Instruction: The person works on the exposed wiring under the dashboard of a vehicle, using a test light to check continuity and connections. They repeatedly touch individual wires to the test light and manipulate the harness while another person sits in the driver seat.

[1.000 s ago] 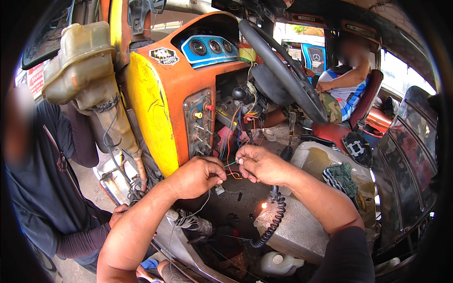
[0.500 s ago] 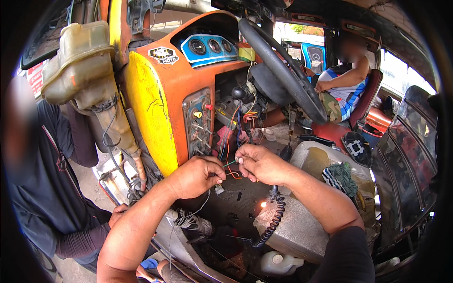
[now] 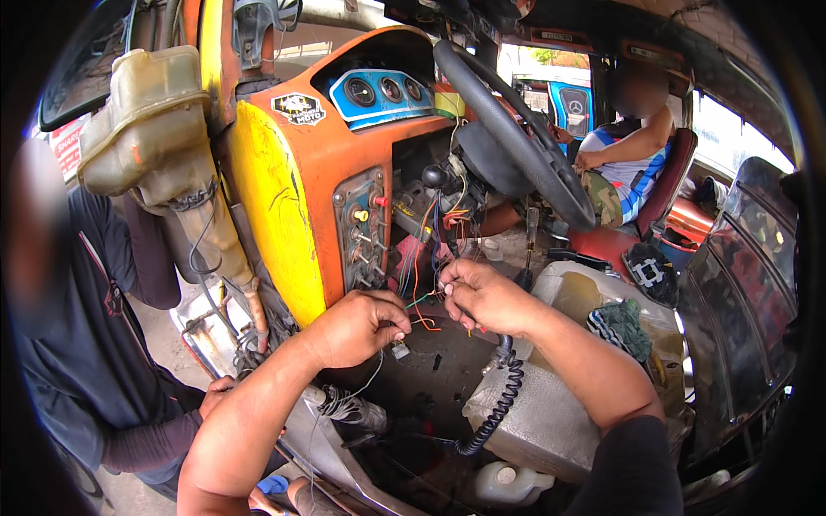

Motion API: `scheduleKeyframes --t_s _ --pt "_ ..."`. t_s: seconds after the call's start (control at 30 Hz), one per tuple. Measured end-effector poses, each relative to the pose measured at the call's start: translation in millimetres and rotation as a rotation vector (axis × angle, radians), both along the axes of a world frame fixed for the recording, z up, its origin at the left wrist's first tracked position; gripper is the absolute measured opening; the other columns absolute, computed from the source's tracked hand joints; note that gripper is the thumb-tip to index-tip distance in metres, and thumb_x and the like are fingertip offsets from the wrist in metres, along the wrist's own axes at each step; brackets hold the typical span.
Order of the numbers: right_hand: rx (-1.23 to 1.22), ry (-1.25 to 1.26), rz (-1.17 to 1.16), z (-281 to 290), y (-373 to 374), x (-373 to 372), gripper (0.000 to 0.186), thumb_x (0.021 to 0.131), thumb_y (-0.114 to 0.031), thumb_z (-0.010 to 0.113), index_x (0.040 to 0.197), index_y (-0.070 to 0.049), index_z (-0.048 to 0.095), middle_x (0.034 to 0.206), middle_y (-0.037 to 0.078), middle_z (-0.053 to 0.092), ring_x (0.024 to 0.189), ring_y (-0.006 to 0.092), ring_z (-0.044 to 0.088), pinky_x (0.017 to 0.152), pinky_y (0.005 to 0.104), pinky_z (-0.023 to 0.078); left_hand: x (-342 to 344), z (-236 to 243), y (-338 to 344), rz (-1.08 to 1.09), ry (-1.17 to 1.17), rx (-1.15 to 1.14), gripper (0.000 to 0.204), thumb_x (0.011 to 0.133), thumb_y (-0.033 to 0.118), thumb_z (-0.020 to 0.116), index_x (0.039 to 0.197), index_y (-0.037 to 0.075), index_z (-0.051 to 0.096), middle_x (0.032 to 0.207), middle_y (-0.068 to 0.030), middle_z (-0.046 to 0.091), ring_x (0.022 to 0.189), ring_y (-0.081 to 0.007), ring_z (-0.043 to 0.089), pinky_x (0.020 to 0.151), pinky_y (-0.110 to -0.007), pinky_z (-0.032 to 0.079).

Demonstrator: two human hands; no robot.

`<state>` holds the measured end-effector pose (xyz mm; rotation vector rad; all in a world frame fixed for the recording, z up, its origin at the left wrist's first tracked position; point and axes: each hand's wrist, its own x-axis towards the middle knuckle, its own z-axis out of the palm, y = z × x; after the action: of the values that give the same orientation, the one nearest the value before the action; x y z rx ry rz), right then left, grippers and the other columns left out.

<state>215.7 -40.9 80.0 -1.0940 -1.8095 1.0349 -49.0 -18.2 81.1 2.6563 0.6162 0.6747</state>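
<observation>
My left hand (image 3: 361,328) pinches with thumb and forefinger at the left end of a thin green wire (image 3: 420,300). Across from it, my right hand (image 3: 483,297) is closed, its fingertips on the other end of that wire. An orange wire (image 3: 428,325) with a bent end hangs loose between the hands. Coloured wires (image 3: 428,225) run down from below the steering column towards my fingers. A small pale connector (image 3: 400,350) hangs just under my left hand. My fingers partly hide the wire ends.
A steering wheel (image 3: 516,129) and an orange dashboard (image 3: 366,142) with a switch panel (image 3: 361,230) stand ahead. A coiled black cord (image 3: 495,417) lies on a silver cover (image 3: 551,413). One person (image 3: 112,344) stands left; another (image 3: 632,159) sits at the far right.
My right hand has shifted slightly right, and more of the green wire shows between my hands. The bright glow beside the coiled cord is gone.
</observation>
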Motion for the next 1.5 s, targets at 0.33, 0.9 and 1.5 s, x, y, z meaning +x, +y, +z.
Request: scheduleKeyframes --t_s 0.33,0.9,1.5 --pt "-0.061 -0.052 0.038 -8 5 2 0.016 0.107 -0.009 0.049 0.116 0.003 0.056 0.078 0.005 0.063 0.057 0.0103 0.053 0.054 0.0288 0.045 0 2 -1 -0.002 -0.004 0.016 0.012 0.089 0.000 0.076 0.101 0.001 0.075 0.100 -0.0123 0.071 0.095 -0.0294 0.072 0.085 -0.038 0.057" --pt "-0.073 -0.190 0.036 -33 16 8 0.017 0.105 -0.010 0.051 0.114 0.004 0.057 0.074 0.007 0.064 0.057 0.0128 0.057 0.053 0.0311 0.048 0 -1 1 0.015 -0.013 0.008 0.011 0.088 0.000 0.077 0.099 0.001 0.074 0.102 -0.0116 0.072 0.095 -0.0286 0.072 0.086 -0.038 0.057" --pt "-0.102 -0.549 0.046 -39 7 -2 0.038 0.106 -0.014 0.053 0.139 0.004 0.046 0.078 0.006 0.066 0.066 0.0172 0.062 0.061 0.0348 0.051 1 -5 6 -0.014 -0.042 0.023 0.009 0.088 -0.002 0.075 0.097 -0.001 0.074 0.099 -0.0124 0.073 0.092 -0.0288 0.073 0.082 -0.038 0.059"
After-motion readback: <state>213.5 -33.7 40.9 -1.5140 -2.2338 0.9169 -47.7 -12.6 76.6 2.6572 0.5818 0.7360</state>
